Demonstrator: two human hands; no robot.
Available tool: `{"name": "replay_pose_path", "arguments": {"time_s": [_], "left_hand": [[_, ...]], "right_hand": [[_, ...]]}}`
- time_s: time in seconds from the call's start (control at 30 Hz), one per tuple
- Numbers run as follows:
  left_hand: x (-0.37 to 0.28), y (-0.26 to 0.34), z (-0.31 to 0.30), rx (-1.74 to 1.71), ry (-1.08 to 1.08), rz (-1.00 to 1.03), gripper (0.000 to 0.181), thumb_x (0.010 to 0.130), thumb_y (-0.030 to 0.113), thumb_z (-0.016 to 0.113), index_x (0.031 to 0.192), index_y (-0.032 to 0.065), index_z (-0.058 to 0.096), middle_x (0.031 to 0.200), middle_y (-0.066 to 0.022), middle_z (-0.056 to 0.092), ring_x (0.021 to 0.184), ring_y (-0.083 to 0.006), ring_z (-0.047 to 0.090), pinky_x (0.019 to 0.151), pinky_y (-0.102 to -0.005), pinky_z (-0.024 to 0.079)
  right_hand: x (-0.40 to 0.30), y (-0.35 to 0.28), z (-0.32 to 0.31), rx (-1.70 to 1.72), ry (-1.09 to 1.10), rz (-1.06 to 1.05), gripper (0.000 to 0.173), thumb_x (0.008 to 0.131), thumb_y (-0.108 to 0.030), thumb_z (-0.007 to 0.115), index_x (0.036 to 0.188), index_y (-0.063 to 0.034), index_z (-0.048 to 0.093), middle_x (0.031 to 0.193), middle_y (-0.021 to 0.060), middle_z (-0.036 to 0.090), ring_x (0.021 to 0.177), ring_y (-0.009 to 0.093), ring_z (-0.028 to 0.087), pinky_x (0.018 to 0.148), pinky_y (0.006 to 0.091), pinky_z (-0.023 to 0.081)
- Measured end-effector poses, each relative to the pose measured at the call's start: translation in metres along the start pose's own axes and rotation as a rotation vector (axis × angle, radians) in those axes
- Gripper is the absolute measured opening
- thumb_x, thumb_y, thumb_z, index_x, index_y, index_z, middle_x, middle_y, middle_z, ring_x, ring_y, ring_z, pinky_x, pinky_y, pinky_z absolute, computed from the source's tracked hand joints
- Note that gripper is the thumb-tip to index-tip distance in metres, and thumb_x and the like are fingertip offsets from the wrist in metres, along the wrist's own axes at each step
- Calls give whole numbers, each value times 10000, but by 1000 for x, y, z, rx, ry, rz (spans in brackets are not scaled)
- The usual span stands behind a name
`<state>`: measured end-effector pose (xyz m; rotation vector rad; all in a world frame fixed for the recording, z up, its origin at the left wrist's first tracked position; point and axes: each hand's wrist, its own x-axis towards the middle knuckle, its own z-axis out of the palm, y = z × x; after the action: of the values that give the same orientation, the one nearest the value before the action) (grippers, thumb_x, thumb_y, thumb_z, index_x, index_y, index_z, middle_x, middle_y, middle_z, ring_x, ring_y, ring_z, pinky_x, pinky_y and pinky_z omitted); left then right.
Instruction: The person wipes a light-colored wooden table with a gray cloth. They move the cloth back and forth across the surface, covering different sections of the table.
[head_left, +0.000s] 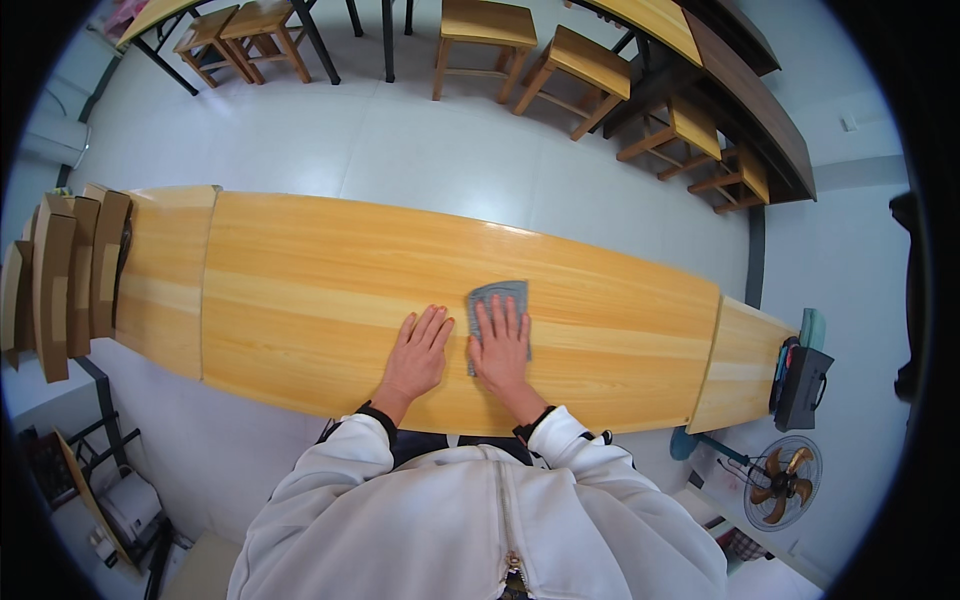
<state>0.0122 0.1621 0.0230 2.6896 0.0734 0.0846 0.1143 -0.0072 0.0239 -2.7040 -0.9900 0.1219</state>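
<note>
My right hand (501, 346) lies flat on a folded grey cloth (516, 289), its fingers spread over the fabric without curling around it. The cloth rests on a wood-grain tabletop (315, 285), and its far edge shows beyond my fingertips. To the left of the cloth, my left hand (417, 354) is palm down at the tabletop with nothing in it. Its fingers are extended and lie near each other. Black cuffs and white jacket sleeves end at both wrists.
Cardboard boxes (82, 270) stand at the table's left end. A dark case (804, 386) is at the right end, with a fan (781, 480) below it. Wooden stools (486, 30) and more tables (739, 97) stand across the floor. A white machine (131, 506) sits lower left.
</note>
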Motion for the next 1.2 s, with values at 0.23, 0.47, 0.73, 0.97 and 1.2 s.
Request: {"name": "replay_pose_path", "arguments": {"time_s": [0.23, 0.47, 0.73, 0.97, 1.2], "left_hand": [[-1, -3, 5, -95, 38, -49, 659, 875, 133, 577, 1488, -47, 413, 1569, -223, 396, 1514, -346, 310, 1241, -500, 219], [0, -3, 0, -23, 2, -16, 668, 877, 142, 569, 1491, -62, 403, 1583, -240, 377, 1514, -359, 306, 1237, -493, 233], [1, -1, -1, 36, -36, -31, 638, 923, 207, 530, 1497, -48, 415, 1603, -205, 370, 1526, -323, 289, 1250, -468, 210], [-1, -2, 5, 5, -18, -29, 682, 890, 169, 557, 1512, -51, 382, 1605, -221, 350, 1526, -350, 281, 1244, -485, 212], [0, -3, 3, 41, -18, -28, 653, 921, 215, 530, 1503, -52, 400, 1593, -211, 376, 1527, -333, 284, 1252, -470, 203]], "right_hand": [[75, -25, 0, 78, 4, -290, 561, 954, -276, 586, 1500, -172, 504, 1586, 105, 428, 1492, 329, 329, 1193, 580, 222], [122, -4, 6, 41, 65, -231, 580, 950, -305, 584, 1513, -202, 489, 1594, 77, 426, 1498, 303, 335, 1215, 566, 206], [79, 62, -1, -86, 159, 108, 576, 968, -320, 559, 1521, -177, 480, 1600, 103, 417, 1497, 338, 332, 1205, 577, 218], [-21, 30, -10, -29, 35, 103, 616, 948, -299, 569, 1530, -133, 455, 1621, 157, 357, 1519, 381, 265, 1200, 614, 177], [-18, -29, 5, 39, -43, -114, 624, 927, -292, 597, 1514, -117, 476, 1614, 139, 373, 1524, 356, 267, 1214, 597, 157]]}}
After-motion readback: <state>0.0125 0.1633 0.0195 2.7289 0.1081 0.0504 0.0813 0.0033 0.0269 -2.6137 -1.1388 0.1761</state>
